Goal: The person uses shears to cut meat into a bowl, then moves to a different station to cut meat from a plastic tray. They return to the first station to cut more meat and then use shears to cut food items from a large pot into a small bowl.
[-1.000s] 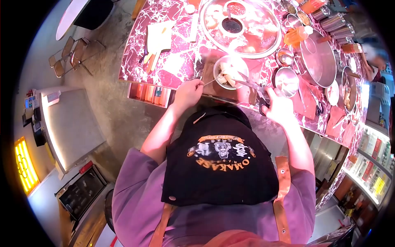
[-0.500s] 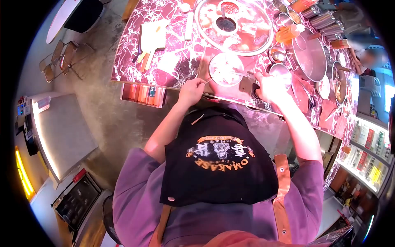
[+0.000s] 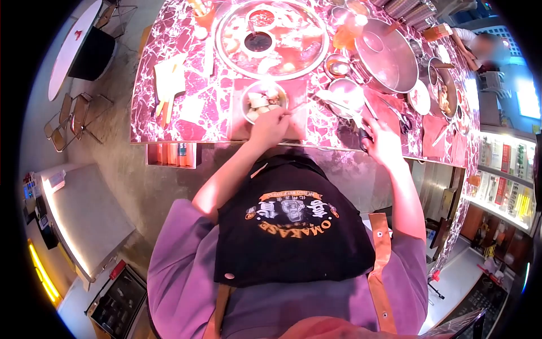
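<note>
My left hand (image 3: 272,125) is closed at the near right rim of a white bowl (image 3: 244,107) of pale food chunks (image 3: 259,100). A thin stick-like utensil (image 3: 302,106) sticks out to the right from its fingers; its kind is unclear. My right hand (image 3: 384,141) is wrapped around black-handled scissors (image 3: 365,135) at the table's near edge, the metal blades pointing away and left. Beyond those blades is a small shiny bowl (image 3: 345,85), partly overlapped by glare. The white bowl rests on a reddish mat (image 3: 298,127).
A large round pan (image 3: 219,48) of food and sauces lies beyond the bowl. To the right stand a deep metal pot (image 3: 416,76), an orange bottle (image 3: 345,38) and another pair of scissors (image 3: 402,117). Gloves (image 3: 169,76) lie left. Another person (image 3: 467,48) is far right.
My head view has shifted right. My left hand has come over the white bowl's near rim, while my right hand with the scissors has drawn away from the bowl to the right.
</note>
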`<act>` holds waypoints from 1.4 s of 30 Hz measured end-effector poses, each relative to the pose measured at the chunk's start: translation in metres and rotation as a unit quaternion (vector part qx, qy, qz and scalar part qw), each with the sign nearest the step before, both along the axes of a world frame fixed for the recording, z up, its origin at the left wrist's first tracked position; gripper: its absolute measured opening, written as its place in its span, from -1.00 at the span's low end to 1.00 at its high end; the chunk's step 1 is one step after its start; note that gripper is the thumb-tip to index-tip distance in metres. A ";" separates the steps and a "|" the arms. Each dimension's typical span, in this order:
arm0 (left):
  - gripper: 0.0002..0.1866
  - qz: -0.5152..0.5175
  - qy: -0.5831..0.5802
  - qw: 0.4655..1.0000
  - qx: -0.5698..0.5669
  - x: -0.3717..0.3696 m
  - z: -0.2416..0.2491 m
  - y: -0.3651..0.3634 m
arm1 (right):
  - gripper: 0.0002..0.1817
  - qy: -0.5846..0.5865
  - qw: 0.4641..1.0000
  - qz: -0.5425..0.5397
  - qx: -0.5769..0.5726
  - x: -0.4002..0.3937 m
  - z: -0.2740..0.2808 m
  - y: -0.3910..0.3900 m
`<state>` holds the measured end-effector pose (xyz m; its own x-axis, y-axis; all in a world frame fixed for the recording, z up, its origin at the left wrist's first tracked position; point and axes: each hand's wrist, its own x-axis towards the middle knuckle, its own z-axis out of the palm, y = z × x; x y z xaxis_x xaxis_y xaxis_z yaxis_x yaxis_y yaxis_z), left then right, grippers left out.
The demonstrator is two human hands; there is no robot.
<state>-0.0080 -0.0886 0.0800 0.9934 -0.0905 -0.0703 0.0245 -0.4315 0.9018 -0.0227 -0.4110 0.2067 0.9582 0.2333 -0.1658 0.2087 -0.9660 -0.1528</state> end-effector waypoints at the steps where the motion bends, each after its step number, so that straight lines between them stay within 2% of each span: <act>1: -0.75 -0.030 0.002 0.999 0.022 0.011 -0.009 -0.020 | -0.39 0.003 1.000 -0.016 -0.008 0.005 -0.001 -0.013; 2: -0.76 -0.059 0.003 0.997 0.044 0.017 -0.016 -0.036 | -0.39 0.003 1.000 -0.012 -0.009 0.013 -0.009 -0.026; 4: -0.78 -0.033 0.022 0.998 0.041 0.017 -0.030 -0.060 | -0.46 0.054 0.997 -0.029 -0.042 0.032 -0.029 -0.048; 6: -0.79 -0.008 0.043 0.998 0.041 0.017 -0.045 -0.077 | -0.46 0.069 0.997 -0.024 -0.024 0.040 -0.037 -0.065; 8: -0.78 0.066 0.111 0.992 0.005 0.015 -0.056 -0.089 | -0.45 0.067 0.997 -0.019 0.044 0.036 -0.039 -0.085; 10: -0.75 0.118 0.109 0.987 -0.022 0.027 -0.069 -0.119 | -0.44 0.102 0.993 -0.037 0.039 0.033 -0.038 -0.105; 11: -0.66 0.133 0.093 0.986 -0.041 0.034 -0.070 -0.137 | -0.44 0.126 0.986 -0.077 0.070 0.032 -0.042 -0.117; 12: -0.59 0.141 0.130 0.979 -0.064 0.044 -0.075 -0.154 | -0.44 0.152 0.977 -0.112 0.102 0.032 -0.049 -0.128; 14: -0.60 0.146 0.129 0.976 -0.093 0.059 -0.098 -0.178 | -0.42 0.149 0.951 -0.150 0.225 0.028 -0.075 -0.152; 15: -0.61 0.171 0.138 0.971 -0.092 0.062 -0.100 -0.186 | -0.41 0.143 0.951 -0.164 0.218 0.029 -0.076 -0.155; 17: -0.61 0.206 0.144 0.963 -0.092 0.061 -0.107 -0.187 | -0.41 0.147 0.933 -0.181 0.275 0.031 -0.084 -0.158; 19: -0.65 0.242 0.099 0.962 -0.076 0.051 -0.109 -0.185 | -0.40 0.155 0.913 -0.195 0.324 0.035 -0.082 -0.153; 22: -0.68 0.304 0.129 0.936 -0.125 0.027 -0.102 -0.161 | -0.39 0.167 0.914 -0.177 0.325 0.049 -0.081 -0.135; 24: -0.67 0.321 0.128 0.933 -0.102 0.016 -0.096 -0.141 | -0.40 0.167 0.910 -0.124 0.359 0.064 -0.096 -0.119; 26: -0.64 0.272 0.183 0.922 -0.208 0.005 -0.081 -0.124 | -0.43 0.152 0.913 -0.053 0.375 0.079 -0.094 -0.089; 27: -0.66 0.247 0.264 0.907 -0.218 -0.003 -0.073 -0.111 | -0.43 0.138 0.928 -0.017 0.345 0.085 -0.084 -0.068; 28: -0.66 0.256 0.263 0.904 -0.218 -0.013 -0.065 -0.097 | -0.43 0.123 0.941 0.017 0.315 0.092 -0.073 -0.045; 30: -0.67 0.265 0.140 0.948 -0.103 -0.045 -0.044 -0.068 | -0.39 0.130 0.949 0.091 0.271 0.106 -0.065 -0.005; 32: -0.68 0.291 0.122 0.948 -0.051 -0.078 -0.016 -0.030 | -0.39 0.160 0.949 0.136 0.236 0.115 -0.060 0.033; 34: -0.66 0.303 -0.020 0.942 0.141 -0.094 -0.021 0.014 | -0.40 0.153 0.957 0.185 0.165 0.115 -0.065 0.060; 35: -0.66 0.273 0.034 0.940 0.201 -0.093 -0.011 0.033 | -0.41 0.096 0.961 0.226 0.126 0.111 -0.066 0.070; 36: -0.65 0.241 0.088 0.932 0.258 -0.087 0.006 0.051 | -0.41 0.097 0.962 0.224 0.124 0.107 -0.059 0.081; 37: -0.66 0.214 0.077 0.926 0.300 -0.079 0.017 0.064 | -0.40 0.095 0.965 0.233 0.075 0.102 -0.046 0.091; 38: -0.69 0.218 0.089 0.917 0.321 -0.071 0.019 0.073 | -0.40 0.093 0.966 0.241 0.026 0.099 -0.036 0.099; 40: -0.72 0.152 0.048 0.922 0.354 -0.053 0.029 0.096 | -0.41 0.082 0.965 0.247 0.017 0.088 -0.028 0.105; 41: -0.72 0.138 0.097 0.919 0.356 -0.042 0.050 0.097 | -0.42 0.071 0.967 0.245 0.014 0.083 -0.026 0.107; 42: -0.72 0.132 0.094 0.922 0.353 -0.036 0.051 0.103 | -0.44 0.058 0.968 0.242 0.010 0.079 -0.024 0.110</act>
